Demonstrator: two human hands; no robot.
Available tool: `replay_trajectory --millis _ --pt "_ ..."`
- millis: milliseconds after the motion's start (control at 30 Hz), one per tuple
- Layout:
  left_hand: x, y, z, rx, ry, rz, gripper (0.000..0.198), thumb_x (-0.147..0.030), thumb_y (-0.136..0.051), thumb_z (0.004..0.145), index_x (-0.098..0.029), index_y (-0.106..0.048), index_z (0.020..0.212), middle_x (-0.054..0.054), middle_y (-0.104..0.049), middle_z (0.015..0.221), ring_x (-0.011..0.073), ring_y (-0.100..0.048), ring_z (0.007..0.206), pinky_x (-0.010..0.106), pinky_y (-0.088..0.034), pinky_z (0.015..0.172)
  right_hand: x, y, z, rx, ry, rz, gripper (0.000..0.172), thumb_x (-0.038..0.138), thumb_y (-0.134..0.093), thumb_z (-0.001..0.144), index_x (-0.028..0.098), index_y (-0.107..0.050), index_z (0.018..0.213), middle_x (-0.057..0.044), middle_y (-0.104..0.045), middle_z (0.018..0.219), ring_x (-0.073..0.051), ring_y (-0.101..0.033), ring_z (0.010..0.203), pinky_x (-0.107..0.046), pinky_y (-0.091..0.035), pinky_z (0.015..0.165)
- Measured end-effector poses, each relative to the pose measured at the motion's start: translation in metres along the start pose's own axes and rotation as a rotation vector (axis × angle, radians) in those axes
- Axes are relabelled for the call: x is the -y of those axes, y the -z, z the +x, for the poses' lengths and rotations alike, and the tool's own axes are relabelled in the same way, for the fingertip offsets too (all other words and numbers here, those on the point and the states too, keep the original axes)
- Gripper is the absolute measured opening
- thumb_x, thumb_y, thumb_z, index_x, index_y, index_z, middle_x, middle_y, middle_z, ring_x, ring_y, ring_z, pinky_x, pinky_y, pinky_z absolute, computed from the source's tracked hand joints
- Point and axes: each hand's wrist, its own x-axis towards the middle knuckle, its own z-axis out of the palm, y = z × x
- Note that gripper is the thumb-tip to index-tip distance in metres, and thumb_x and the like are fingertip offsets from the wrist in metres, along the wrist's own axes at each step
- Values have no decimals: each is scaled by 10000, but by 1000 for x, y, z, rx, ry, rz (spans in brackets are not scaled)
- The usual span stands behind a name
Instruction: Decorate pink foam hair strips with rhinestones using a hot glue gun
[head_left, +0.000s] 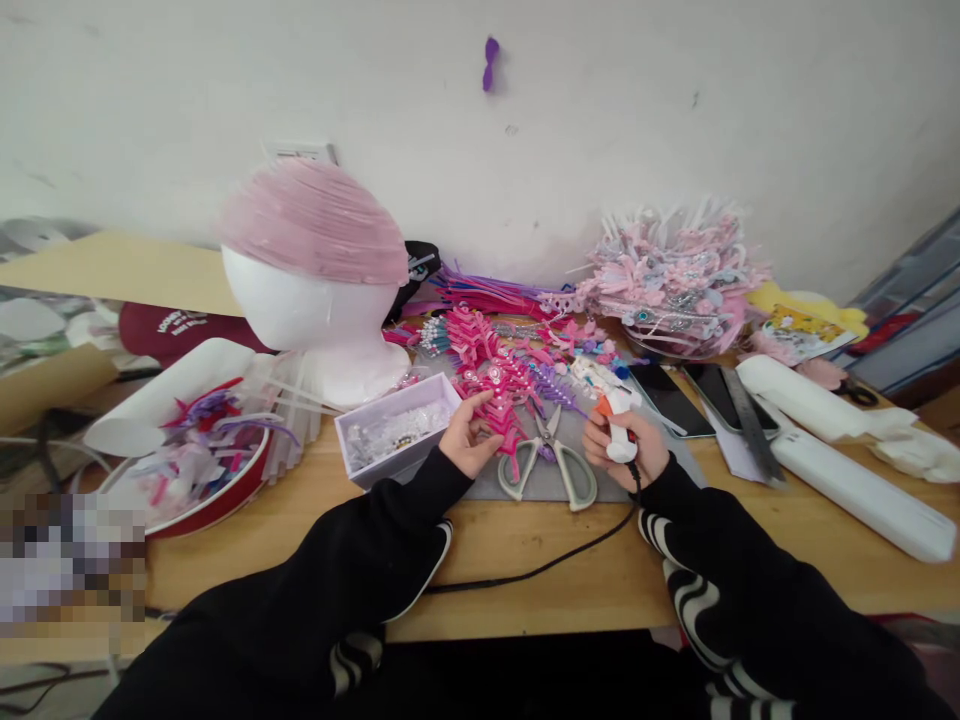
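My left hand (470,436) is curled at the lower end of a pink fuzzy pipe-cleaner ornament (491,378), thumb and fingertips on its edge. White beads or gems dot the ornament. In my right hand (628,447) is a white glue gun (622,420) with an orange part, its black cord (540,565) running down and left across the table. Between my hands, grey-handled scissors (550,462) lie on a grey mat (480,488). Purple pipe-cleaner pieces (551,385) lie just behind the scissors. Left of my left hand stands a white box (360,465) of small clear pieces.
A white mannequin head (300,310) with a pink covering stands at the back left. In front of it is a red-rimmed bowl (225,510) of scraps. Pink decorations (667,275) are heaped at the back right, near phones (664,395), a metal ruler (750,425) and white rolls (862,495).
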Motion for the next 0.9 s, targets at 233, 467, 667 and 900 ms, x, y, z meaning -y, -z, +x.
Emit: replay_trajectory --millis 233,467,667,900 --pt "16 2 5 -23 -38 52 665 -253 -649 555 -144 -371 1149 42 -496 852 49 -470 566 158 -414 444 -12 -6 -4 129 4 -13 145 275 -531 615 145 -516 676 60 -386 378 -51 -267 327 -220 -146 361" --pt "16 1 4 -12 -32 62 674 -241 -650 559 -153 -365 1164 48 -501 863 49 -478 564 154 -417 441 -20 -7 -7 194 103 -295 174 279 -524 599 114 -564 637 40 -423 340 -62 -326 327 -228 -168 372" --pt "15 2 3 4 -31 58 670 -248 -651 563 -155 -371 1164 62 -496 894 53 -486 574 165 -437 452 -21 -7 -6 192 94 -408 184 289 -517 606 113 -568 600 44 -412 336 -55 -322 322 -221 -178 365" --pt "15 2 3 13 -53 50 666 -251 -656 570 -155 -374 1165 54 -495 874 55 -491 581 155 -424 449 -21 -7 -6 174 78 -432 195 317 -521 592 127 -546 555 43 -402 326 -55 -306 312 -220 -166 356"
